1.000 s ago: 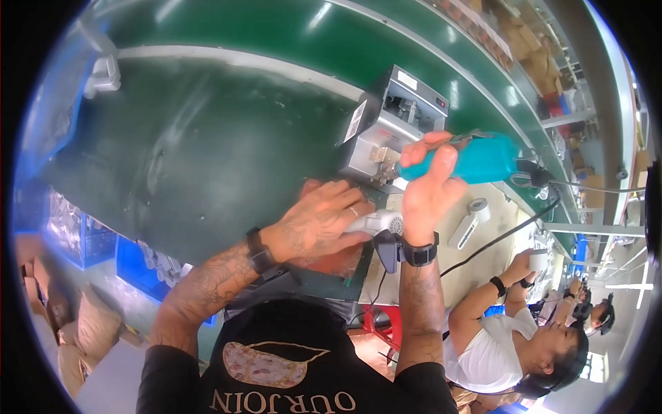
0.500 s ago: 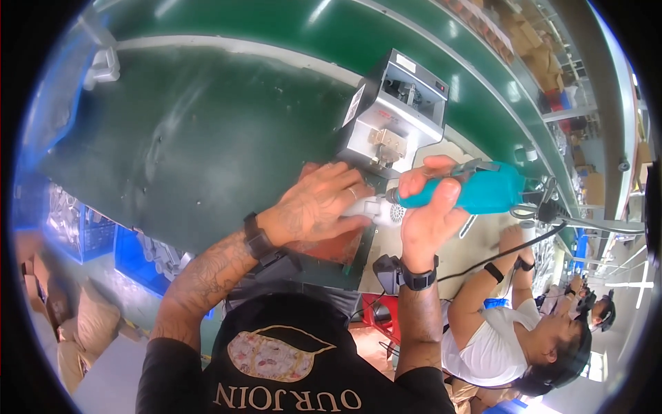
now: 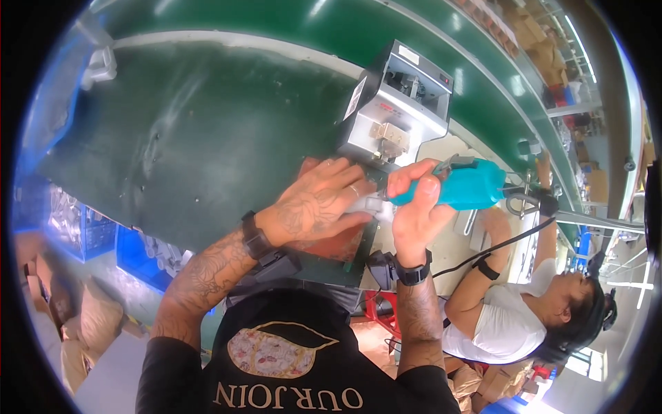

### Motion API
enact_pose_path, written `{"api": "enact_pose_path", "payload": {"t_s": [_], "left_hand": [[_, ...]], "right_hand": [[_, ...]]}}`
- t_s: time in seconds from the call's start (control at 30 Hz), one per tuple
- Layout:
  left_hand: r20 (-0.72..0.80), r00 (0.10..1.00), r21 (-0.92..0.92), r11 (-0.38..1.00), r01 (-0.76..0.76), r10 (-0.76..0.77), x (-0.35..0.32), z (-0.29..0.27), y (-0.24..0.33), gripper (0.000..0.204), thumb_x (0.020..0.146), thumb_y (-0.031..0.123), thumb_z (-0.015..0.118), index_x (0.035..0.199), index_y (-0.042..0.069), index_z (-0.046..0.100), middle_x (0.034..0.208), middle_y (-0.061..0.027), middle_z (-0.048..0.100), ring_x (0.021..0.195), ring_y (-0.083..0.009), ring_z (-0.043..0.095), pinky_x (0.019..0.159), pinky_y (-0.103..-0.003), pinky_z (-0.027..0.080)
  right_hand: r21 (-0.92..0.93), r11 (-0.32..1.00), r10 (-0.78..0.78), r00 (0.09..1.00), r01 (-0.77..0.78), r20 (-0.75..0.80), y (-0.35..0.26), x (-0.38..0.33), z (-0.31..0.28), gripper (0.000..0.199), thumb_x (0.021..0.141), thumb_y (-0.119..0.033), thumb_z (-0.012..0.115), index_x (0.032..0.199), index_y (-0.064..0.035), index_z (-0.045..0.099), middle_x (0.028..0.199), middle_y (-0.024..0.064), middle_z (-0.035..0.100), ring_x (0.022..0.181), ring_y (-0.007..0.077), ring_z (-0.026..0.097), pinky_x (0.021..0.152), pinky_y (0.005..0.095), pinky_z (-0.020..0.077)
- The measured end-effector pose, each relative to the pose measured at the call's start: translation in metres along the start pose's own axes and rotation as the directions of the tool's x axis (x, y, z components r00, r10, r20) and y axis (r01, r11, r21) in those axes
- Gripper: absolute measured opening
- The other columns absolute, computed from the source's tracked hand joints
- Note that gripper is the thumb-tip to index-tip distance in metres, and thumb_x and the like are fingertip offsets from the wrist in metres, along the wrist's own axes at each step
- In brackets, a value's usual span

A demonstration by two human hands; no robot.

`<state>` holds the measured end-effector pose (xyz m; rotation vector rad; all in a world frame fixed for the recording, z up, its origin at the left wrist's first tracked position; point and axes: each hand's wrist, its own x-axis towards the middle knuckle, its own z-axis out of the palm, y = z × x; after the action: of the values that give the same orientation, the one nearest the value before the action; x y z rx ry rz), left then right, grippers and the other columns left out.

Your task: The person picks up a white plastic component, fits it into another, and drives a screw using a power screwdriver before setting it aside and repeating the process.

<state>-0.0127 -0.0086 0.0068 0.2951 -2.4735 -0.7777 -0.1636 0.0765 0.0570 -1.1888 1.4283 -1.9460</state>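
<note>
My right hand (image 3: 412,210) is wrapped in a full fist around the teal electric screwdriver (image 3: 458,186), fingers curled over the top of its barrel and thumb underneath, so the grip is closed tight on the tool. The screwdriver lies nearly level, its nose pointing toward my left, and a black cable (image 3: 496,243) trails from its rear end off to my right. My left hand (image 3: 318,207) lies palm down with the fingers spread flat, pressing on a small grey-white part (image 3: 369,205) that sits just at the screwdriver's tip; the fingers are not curled around it, and how much of it they pinch I cannot tell, since the hand covers most of it. Under that hand shows a reddish-brown board (image 3: 338,243) at the near edge of the green bench (image 3: 193,131). Just beyond my fingertips stands a grey metal machine (image 3: 396,103) with an open top. A person in a white shirt (image 3: 507,324) works at my right, well apart from my hands.
</note>
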Motion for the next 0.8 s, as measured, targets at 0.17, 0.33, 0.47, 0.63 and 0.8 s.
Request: {"api": "enact_pose_path", "payload": {"t_s": [0.17, 0.33, 0.47, 0.63, 0.8], "left_hand": [[-0.031, 0.999, 0.017, 1.000, -0.006, 0.006, 0.002, -0.002, 0.001, 0.041, 0.089, 0.032, 0.072, 0.119, 0.006, 0.065, 0.106, -0.0097, 0.058, 0.103, -0.0296, 0.055, 0.088, -0.043, 0.045], [-0.001, 1.000, 0.027, 1.000, 0.015, -0.015, 0.001, -0.003, 0.002, 0.044, 0.089, 0.038, 0.074, 0.120, 0.008, 0.067, 0.109, -0.0083, 0.060, 0.102, -0.0291, 0.056, 0.090, -0.043, 0.047], [0.012, 1.000, 0.031, 0.999, 0.013, -0.013, -0.001, -0.005, 0.000, 0.045, 0.090, 0.038, 0.073, 0.123, 0.009, 0.067, 0.108, -0.0087, 0.060, 0.101, -0.0290, 0.057, 0.090, -0.043, 0.047], [-0.017, 1.000, -0.001, 1.000, -0.008, 0.008, -0.001, -0.005, 0.001, 0.040, 0.089, 0.035, 0.072, 0.118, 0.008, 0.067, 0.104, -0.0095, 0.058, 0.101, -0.0296, 0.057, 0.090, -0.043, 0.048], [-0.031, 0.999, -0.004, 0.999, -0.042, 0.042, 0.000, -0.002, 0.004, 0.036, 0.088, 0.033, 0.072, 0.111, 0.006, 0.066, 0.102, -0.0105, 0.058, 0.100, -0.0307, 0.056, 0.088, -0.043, 0.048]], "right_hand": [[0.010, 1.000, -0.013, 1.000, 0.013, 0.022, 0.003, 0.002, 0.000, 0.045, 0.104, -0.042, 0.062, 0.099, 0.0016, 0.052, 0.075, 0.0091, 0.057, 0.065, 0.0191, 0.055, 0.063, 0.0348, 0.0475], [-0.030, 0.999, 0.037, 0.999, -0.037, 0.000, -0.001, 0.007, -0.001, 0.047, 0.105, -0.044, 0.059, 0.102, 0.0022, 0.053, 0.075, 0.0082, 0.056, 0.066, 0.0188, 0.055, 0.062, 0.0343, 0.0474], [-0.057, 0.998, -0.019, 0.998, 0.016, -0.054, -0.010, 0.029, 0.011, 0.045, 0.108, -0.042, 0.055, 0.112, 0.0028, 0.054, 0.076, 0.0065, 0.057, 0.069, 0.0172, 0.057, 0.064, 0.0313, 0.0475], [-0.079, 0.992, -0.108, 0.990, 0.101, -0.089, 0.007, 0.052, 0.021, 0.037, 0.109, -0.036, 0.053, 0.110, 0.0012, 0.056, 0.076, 0.0063, 0.057, 0.070, 0.0177, 0.059, 0.065, 0.0305, 0.0473], [-0.027, 0.994, -0.107, 0.990, 0.105, -0.095, 0.007, 0.049, 0.017, 0.036, 0.109, -0.035, 0.055, 0.107, 0.0006, 0.058, 0.077, 0.0068, 0.059, 0.071, 0.0176, 0.060, 0.065, 0.0310, 0.0474]]}}
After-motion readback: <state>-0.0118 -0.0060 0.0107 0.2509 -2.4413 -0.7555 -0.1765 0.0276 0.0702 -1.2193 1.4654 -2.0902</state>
